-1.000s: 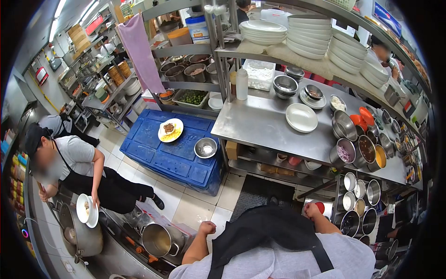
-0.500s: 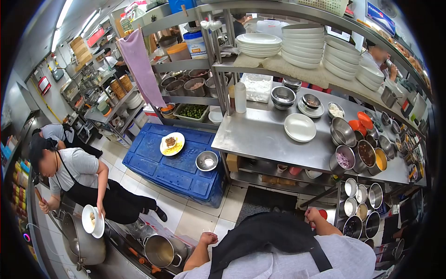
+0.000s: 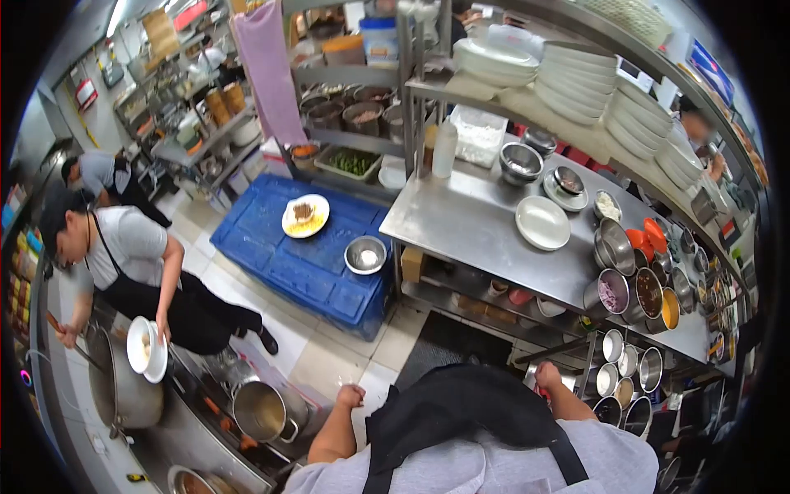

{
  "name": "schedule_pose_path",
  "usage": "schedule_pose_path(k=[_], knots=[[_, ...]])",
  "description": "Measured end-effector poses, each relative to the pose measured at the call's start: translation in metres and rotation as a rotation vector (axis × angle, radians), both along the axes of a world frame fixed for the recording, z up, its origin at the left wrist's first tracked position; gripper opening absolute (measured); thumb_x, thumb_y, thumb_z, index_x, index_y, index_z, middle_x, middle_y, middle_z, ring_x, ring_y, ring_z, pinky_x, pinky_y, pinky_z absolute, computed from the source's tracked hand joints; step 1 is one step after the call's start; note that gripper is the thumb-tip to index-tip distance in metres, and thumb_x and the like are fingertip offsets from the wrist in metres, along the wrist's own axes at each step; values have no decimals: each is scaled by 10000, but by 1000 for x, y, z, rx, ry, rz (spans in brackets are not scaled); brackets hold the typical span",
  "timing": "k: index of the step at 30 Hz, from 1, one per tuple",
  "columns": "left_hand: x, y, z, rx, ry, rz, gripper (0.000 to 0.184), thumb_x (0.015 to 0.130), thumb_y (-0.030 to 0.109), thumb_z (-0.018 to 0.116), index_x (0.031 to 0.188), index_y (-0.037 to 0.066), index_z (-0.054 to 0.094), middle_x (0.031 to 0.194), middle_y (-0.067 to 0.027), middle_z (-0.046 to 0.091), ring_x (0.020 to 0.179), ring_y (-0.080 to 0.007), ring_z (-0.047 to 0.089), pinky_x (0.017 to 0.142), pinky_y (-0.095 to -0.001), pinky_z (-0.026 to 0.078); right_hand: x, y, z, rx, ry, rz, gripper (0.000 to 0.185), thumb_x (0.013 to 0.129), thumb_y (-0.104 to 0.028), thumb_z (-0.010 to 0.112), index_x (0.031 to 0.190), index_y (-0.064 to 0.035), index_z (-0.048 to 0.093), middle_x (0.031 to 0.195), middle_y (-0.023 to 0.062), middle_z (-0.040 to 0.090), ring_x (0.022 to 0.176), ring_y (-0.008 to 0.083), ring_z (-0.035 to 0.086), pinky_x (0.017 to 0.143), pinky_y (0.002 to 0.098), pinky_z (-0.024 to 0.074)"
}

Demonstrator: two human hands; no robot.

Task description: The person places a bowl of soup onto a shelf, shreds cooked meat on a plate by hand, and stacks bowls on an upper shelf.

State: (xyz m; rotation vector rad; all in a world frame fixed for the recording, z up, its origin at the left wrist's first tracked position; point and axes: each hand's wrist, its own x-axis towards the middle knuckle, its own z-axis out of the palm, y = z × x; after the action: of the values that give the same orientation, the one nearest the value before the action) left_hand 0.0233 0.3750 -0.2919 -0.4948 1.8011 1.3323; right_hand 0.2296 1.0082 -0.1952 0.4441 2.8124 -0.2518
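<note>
My left hand (image 3: 351,396) hangs at my left side over the tiled floor, its fingers curled, with nothing visible in it. On my other side, my right hand (image 3: 547,376) is also curled, close to a small red object (image 3: 543,395); whether it holds anything is hidden. A blue chest (image 3: 271,239) stands in front, bearing a white plate of food (image 3: 305,216) and a metal bowl (image 3: 365,255). To the right is a steel counter (image 3: 469,222) with a stack of white plates (image 3: 543,222).
A co-worker (image 3: 136,255) at the left holds white bowls (image 3: 146,350) beside a large pot (image 3: 123,387). A smaller pot (image 3: 260,411) stands near my left. Metal containers (image 3: 625,391) sit at my right. Shelves with stacked plates (image 3: 576,82) rise above the counter. Another person bends farther back.
The camera view has shifted and tilted. The co-worker's bowls remain over the big pot's edge, and the person behind has moved into clearer view. Both my hands stay curled.
</note>
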Motion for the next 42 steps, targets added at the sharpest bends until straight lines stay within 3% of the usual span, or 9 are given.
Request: schedule_pose_path(k=[1,4,17,20,22,28,30,33,42], knots=[[0,6,5,-55,48,-28,141,732,-48,616,789,53,696,679,-67,632,594,-178,622,575,-418,595,-9,-4,-3,-104,82,-401,237,796,-190,542,841,-8,687,874,259,679,899,420,669,816,480,529],[1,10,6,-171,120,-147,67,723,6,639,722,46,693,642,-78,634,580,-173,640,572,-383,592,-20,-12,23,-189,60,-455,243,852,-198,527,857,-5,674,901,279,666,901,464,639,801,517,518],[59,1,-31,-463,105,-476,53,752,168,709,777,162,755,761,-60,734,685,-152,704,672,-326,565,-5,19,26,-7,-87,-302,222,790,-214,613,856,-25,709,915,240,688,922,400,670,824,452,543],[63,-13,-52,-655,509,-1335,335,771,488,719,974,222,742,1018,-35,734,940,-262,699,784,-403,566,-22,16,35,-67,20,-485,204,801,-202,597,864,-48,715,933,233,690,936,394,671,840,454,543],[53,-14,-45,-713,452,-1328,321,787,439,710,983,185,718,978,-49,723,891,-260,691,764,-400,562,-46,-24,84,-87,-38,-474,215,833,-196,577,955,-95,723,1074,173,691,1037,377,648,906,449,525],[26,-34,-53,-436,1102,-1040,240,725,277,744,779,56,665,707,-135,659,638,-304,644,599,-447,536,-100,-37,42,-139,-94,-351,257,802,-208,580,1000,-106,708,1054,167,698,1034,369,651,884,462,530],[18,-50,-65,-376,1213,-854,304,698,414,765,699,121,683,725,-132,667,691,-318,626,668,-452,494,-113,-52,29,-158,-117,-308,260,794,-205,582,992,-96,710,1052,168,698,1036,366,650,881,464,531],[14,-38,-68,-747,1099,-1344,343,599,454,805,545,169,621,654,-93,645,622,-271,601,624,-425,489,-118,-63,32,-92,-112,-136,256,781,-204,601,972,-79,718,1026,168,703,999,362,665,860,460,542],[13,-16,-36,-543,468,-720,252,644,332,765,621,117,635,661,-101,635,624,-249,592,604,-414,485,-103,-54,25,-42,-372,-21,204,746,-149,619,882,-70,750,920,152,725,926,319,703,792,425,567]])
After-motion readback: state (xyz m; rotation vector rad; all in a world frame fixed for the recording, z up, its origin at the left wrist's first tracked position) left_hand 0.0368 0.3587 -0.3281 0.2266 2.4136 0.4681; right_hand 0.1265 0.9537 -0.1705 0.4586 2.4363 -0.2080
